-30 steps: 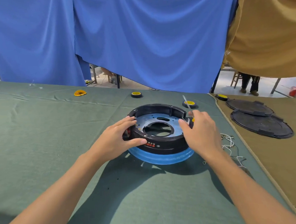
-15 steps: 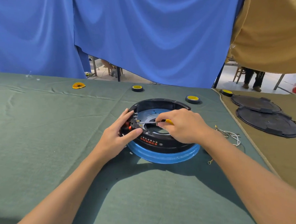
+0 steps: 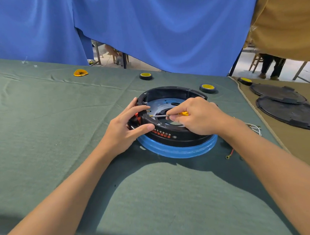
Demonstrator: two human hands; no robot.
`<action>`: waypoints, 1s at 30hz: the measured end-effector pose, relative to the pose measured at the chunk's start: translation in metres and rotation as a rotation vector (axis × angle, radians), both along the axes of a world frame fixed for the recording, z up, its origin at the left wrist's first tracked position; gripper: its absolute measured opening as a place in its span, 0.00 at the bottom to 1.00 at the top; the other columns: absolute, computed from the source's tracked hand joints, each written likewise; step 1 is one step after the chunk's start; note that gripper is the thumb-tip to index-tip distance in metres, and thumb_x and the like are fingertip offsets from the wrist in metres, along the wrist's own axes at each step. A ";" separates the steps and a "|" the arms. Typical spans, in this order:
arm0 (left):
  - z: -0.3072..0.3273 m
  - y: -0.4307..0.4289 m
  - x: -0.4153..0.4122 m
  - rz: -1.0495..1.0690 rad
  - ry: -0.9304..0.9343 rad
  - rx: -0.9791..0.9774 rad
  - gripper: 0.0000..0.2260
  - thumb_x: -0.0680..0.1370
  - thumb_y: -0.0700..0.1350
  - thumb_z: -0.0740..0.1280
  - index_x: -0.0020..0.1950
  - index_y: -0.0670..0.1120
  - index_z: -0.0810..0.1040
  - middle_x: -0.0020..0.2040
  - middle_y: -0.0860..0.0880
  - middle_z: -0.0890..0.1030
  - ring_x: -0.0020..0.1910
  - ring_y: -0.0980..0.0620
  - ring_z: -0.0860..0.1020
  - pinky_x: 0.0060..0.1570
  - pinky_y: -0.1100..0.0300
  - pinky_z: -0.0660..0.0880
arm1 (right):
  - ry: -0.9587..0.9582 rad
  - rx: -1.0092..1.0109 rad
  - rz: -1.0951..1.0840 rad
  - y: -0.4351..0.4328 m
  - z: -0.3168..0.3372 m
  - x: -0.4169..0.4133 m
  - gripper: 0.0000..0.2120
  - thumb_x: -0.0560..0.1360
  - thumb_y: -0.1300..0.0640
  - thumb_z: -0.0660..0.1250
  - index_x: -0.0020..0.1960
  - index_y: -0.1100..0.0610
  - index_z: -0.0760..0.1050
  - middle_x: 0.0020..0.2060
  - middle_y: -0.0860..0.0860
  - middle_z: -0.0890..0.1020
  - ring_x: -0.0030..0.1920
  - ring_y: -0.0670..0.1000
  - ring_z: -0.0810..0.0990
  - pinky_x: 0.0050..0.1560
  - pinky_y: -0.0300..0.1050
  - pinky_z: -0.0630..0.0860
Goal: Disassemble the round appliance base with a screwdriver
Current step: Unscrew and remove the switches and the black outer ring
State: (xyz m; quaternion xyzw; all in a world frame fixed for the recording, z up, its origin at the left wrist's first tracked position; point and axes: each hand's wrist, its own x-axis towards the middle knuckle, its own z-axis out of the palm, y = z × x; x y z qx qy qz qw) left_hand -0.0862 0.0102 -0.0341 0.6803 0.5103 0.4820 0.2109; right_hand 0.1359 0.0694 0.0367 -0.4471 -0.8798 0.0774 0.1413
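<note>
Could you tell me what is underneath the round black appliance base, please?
A blue ring protrudes beneath the appliance base, resting on the green cloth. Its middle is hidden by the base.

The base (image 3: 177,136) looks like black plastic with a slight sheen, the plate (image 3: 160,103) inside it is dull bluish-grey metal, and the ring (image 3: 178,151) underneath is smooth, glossy blue. Screwdriver (image 3: 184,113) has a shiny metal shaft and a yellow plastic handle. Counter (image 3: 60,123) is covered in matt green cloth with a few creases, curtains (image 3: 163,35) are soft blue fabric, and the lids (image 3: 292,112) look matt black.
</note>
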 end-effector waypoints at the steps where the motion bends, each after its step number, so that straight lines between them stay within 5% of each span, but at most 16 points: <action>1: 0.001 0.000 0.001 0.001 0.002 -0.001 0.21 0.65 0.66 0.69 0.57 0.73 0.74 0.77 0.57 0.60 0.72 0.60 0.66 0.65 0.47 0.73 | -0.001 0.006 0.005 0.000 0.000 0.000 0.11 0.77 0.44 0.60 0.56 0.32 0.77 0.55 0.38 0.81 0.58 0.49 0.74 0.50 0.50 0.69; 6: 0.001 -0.001 0.003 0.013 0.030 0.000 0.20 0.64 0.68 0.68 0.56 0.74 0.74 0.77 0.57 0.60 0.69 0.62 0.68 0.64 0.47 0.73 | -0.043 0.044 0.072 0.000 0.003 -0.002 0.11 0.78 0.49 0.60 0.55 0.38 0.79 0.49 0.34 0.81 0.54 0.47 0.74 0.45 0.48 0.67; 14: 0.001 -0.001 0.005 0.061 0.073 0.001 0.18 0.64 0.69 0.66 0.53 0.75 0.73 0.77 0.55 0.61 0.66 0.62 0.68 0.63 0.46 0.73 | -0.147 0.211 0.142 0.005 0.001 -0.002 0.11 0.78 0.51 0.58 0.55 0.50 0.77 0.50 0.45 0.83 0.51 0.52 0.77 0.39 0.47 0.69; 17: 0.001 -0.002 0.006 0.078 0.093 -0.001 0.16 0.65 0.69 0.65 0.52 0.76 0.72 0.77 0.55 0.61 0.66 0.66 0.64 0.65 0.47 0.71 | -0.134 0.259 0.142 0.000 0.003 -0.002 0.11 0.79 0.50 0.58 0.54 0.47 0.79 0.50 0.43 0.83 0.52 0.53 0.77 0.37 0.47 0.67; 23: 0.001 -0.002 0.007 0.116 0.138 0.029 0.20 0.65 0.71 0.64 0.56 0.72 0.69 0.77 0.54 0.62 0.68 0.66 0.62 0.68 0.59 0.65 | -0.246 0.611 0.025 -0.026 0.001 -0.008 0.08 0.79 0.52 0.59 0.47 0.47 0.76 0.32 0.47 0.71 0.39 0.54 0.75 0.28 0.41 0.53; 30: -0.002 -0.003 0.012 0.166 0.132 0.050 0.30 0.64 0.73 0.64 0.64 0.69 0.68 0.75 0.57 0.64 0.69 0.63 0.64 0.69 0.56 0.66 | -0.239 0.443 0.022 -0.021 0.006 0.001 0.09 0.78 0.52 0.57 0.46 0.46 0.76 0.38 0.46 0.77 0.45 0.56 0.77 0.34 0.45 0.64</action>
